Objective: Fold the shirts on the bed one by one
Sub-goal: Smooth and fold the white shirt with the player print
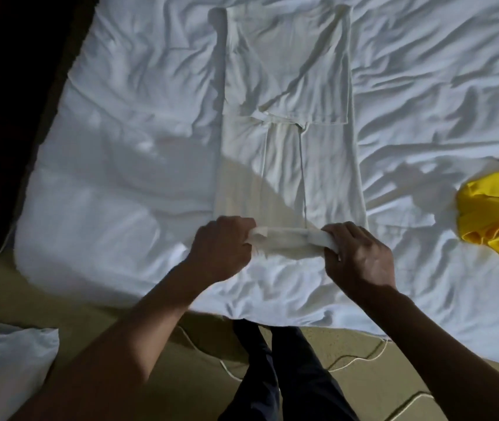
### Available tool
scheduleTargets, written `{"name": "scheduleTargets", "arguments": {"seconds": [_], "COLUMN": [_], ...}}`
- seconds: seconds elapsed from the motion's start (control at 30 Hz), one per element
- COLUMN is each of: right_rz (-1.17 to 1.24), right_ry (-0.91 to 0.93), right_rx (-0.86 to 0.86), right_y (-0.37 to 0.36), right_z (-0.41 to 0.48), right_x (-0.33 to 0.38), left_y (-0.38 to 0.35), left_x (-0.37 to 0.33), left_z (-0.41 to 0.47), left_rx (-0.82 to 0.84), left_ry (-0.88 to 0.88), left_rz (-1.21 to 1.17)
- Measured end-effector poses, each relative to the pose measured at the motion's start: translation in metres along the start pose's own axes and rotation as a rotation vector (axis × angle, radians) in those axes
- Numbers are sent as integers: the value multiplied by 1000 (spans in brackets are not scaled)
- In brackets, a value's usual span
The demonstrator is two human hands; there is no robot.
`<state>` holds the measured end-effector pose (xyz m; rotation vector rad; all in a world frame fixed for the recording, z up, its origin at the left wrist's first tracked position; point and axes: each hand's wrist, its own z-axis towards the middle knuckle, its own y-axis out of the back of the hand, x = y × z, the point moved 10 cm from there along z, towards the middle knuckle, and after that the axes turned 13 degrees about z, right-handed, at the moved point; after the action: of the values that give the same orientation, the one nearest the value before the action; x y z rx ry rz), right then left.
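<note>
The white shirt [287, 86] is laid flat down the middle of the bed [120, 147]. Its sides and sleeves are folded inward into a long narrow panel, and the hem end is nearest the person. The fabric is judged light, soft and limp, with no stiffness to hold a crease. It is therefore best taken at the two hem corners, where the layers can be pinched together and kept level. That is where it is held: the left grip [220, 247] is closed on the left corner and the right grip [360, 256] on the right corner. The fingers are curled around the edge, which is gathered into a loose roll between them. Both forearms are extended forward over the bed's near edge, knuckles up, wrists roughly level. A yellow shirt [497, 214] is seen crumpled well apart at the right.
</note>
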<state>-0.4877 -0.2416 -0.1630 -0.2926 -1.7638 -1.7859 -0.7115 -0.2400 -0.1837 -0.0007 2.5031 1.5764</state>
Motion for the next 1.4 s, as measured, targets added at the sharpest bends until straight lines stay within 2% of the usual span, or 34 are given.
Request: {"name": "scheduleTargets", "arguments": {"seconds": [0.17, 0.33, 0.53, 0.7, 0.9, 1.1, 1.17, 1.3, 1.4], "right_rz": [-57, -16, 41, 63, 117, 185, 264, 494, 604], "right_ry": [-47, -121, -184, -196, -281, -390, -433, -454, -462], "right_rx": [-11, -8, -8, 4, 46, 69, 39, -29, -81], "right_y": [15, 20, 9, -1, -16, -30, -31, -22, -21], "right_z": [92, 181, 270, 344, 420, 471, 476, 458, 444], "right_x": [-13, -36, -66, -90, -117, -152, -162, -166, -170], "left_y": [59, 97, 119, 135, 162, 168, 165, 149, 142], "left_x": [31, 58, 96, 123, 148, 168, 174, 177, 183], "left_z": [80, 165, 255, 323, 394, 438, 439, 425, 417], "left_rx": [-69, -106, -167, -156, -218, -238, -243, -228, -270], "left_ry": [45, 106, 190, 228, 232, 329, 382, 434, 424], "left_rz": [-54, -159, -337, -373, -444, -576, -628, -920, -936]}}
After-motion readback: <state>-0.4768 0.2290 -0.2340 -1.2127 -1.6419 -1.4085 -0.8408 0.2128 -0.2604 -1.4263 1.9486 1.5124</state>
